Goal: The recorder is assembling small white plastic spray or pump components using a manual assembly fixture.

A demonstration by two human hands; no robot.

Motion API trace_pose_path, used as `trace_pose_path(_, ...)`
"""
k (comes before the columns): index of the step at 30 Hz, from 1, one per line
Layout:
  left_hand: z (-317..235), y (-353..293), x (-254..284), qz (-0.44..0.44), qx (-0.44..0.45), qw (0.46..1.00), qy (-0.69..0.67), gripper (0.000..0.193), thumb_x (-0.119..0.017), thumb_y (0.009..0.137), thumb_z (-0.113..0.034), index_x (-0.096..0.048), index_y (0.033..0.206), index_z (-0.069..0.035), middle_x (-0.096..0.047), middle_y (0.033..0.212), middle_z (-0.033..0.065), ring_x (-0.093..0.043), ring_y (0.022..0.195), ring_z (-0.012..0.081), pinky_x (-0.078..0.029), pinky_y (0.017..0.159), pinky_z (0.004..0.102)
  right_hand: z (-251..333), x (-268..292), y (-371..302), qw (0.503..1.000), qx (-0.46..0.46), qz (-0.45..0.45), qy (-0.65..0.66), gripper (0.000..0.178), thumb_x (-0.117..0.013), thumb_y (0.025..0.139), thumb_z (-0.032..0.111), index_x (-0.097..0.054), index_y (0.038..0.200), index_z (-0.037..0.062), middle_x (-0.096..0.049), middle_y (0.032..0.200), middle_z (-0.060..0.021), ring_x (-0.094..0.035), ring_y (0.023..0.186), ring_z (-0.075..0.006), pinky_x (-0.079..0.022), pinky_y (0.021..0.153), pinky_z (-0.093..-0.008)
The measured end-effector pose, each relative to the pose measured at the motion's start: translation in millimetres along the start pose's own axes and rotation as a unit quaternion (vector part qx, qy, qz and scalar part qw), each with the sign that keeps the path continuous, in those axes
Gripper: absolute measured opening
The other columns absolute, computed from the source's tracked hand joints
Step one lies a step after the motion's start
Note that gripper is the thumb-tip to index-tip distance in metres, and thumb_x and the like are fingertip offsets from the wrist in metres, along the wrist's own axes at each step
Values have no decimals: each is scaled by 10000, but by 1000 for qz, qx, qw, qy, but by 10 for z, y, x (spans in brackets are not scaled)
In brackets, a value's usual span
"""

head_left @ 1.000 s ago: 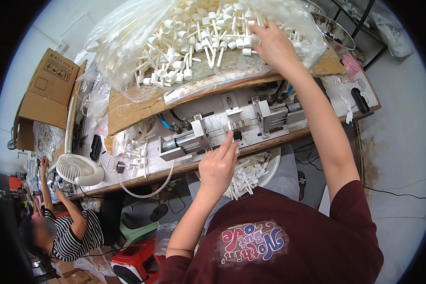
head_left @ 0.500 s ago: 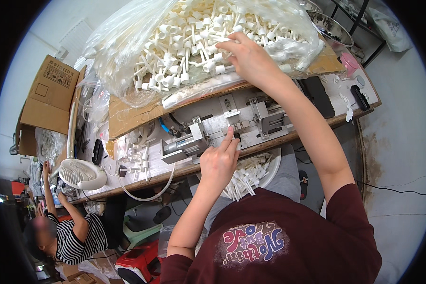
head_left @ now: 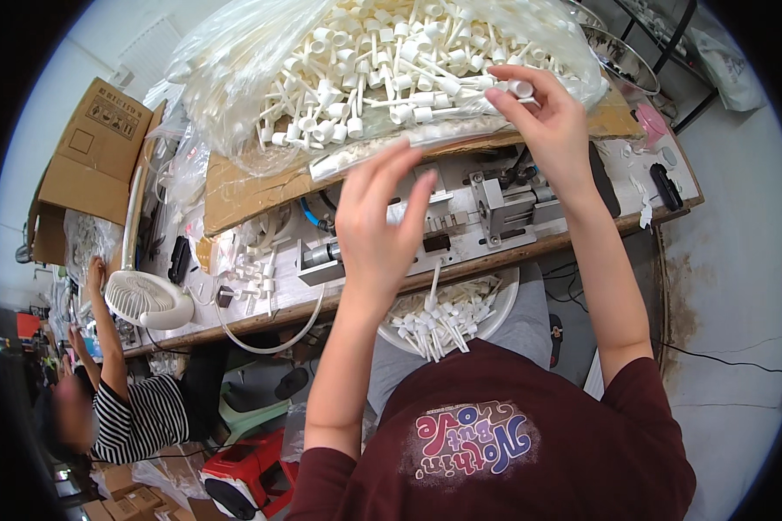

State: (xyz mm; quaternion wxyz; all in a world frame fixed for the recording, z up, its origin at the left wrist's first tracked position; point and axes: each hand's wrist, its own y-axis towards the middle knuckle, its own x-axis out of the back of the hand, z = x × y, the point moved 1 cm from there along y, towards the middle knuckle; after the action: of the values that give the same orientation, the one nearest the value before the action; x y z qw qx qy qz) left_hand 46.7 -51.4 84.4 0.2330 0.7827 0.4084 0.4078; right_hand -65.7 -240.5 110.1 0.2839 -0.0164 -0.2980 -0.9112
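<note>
My right hand is raised at the front edge of a big heap of white plastic scoops. Between its thumb and fingers is a single white scoop, its small round cup showing. My left hand hovers over the left part of a metal clamping fixture, fingers apart and slightly blurred, with nothing seen in them. Below the fixture's front edge, one scoop stands nearly upright above a white basin on my lap. Many more scoops lie in that basin.
The heap sits in a clear plastic bag on cardboard behind the fixture. A white fan and a hose are at the left. Further left, a person in a striped shirt works. A black tool lies at the right.
My left hand has lifted off the fixture and its fingers have spread. My right hand has drawn to the right with a scoop in it. A scoop now shows above the basin.
</note>
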Motion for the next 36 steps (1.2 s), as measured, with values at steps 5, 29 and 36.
trace_pose_path(5, 334, 571, -274, -8, -9, 999, 41, 328, -759, 823, -231, -698, 1080, -35, -658, 1069, 125, -615, 1018, 314, -492, 885, 411, 278, -143, -697, 997, 50, 57, -19, 322, -713, 855, 58, -666, 1173, 39, -619, 1198, -100, -654, 909, -143, -583, 694, -250)
trace_pose_path(29, 49, 270, 107, -12, -8, 998, -63, 320, -836, 704, -19, -747, 1010, -48, -630, 1192, 89, -659, 842, 142, -561, 701, 258, -151, -590, -1528, 851, 257, 227, -398, 170, -631, 713, 96, -624, 860, 12, -684, 1159, -218, -594, 539, -110, -437, 605, -261)
trace_pose_path(36, -60, -155, 244, 7, 24, 999, -37, 339, -829, 691, 30, -736, 1013, -21, -604, 1153, 78, -658, 810, 127, -580, 709, 253, -92, -608, -1415, 840, 242, 269, -403, 123, -626, 707, 108, -613, 800, 29, -697, 1097, -236, -654, 568, -156, -474, 629, -286)
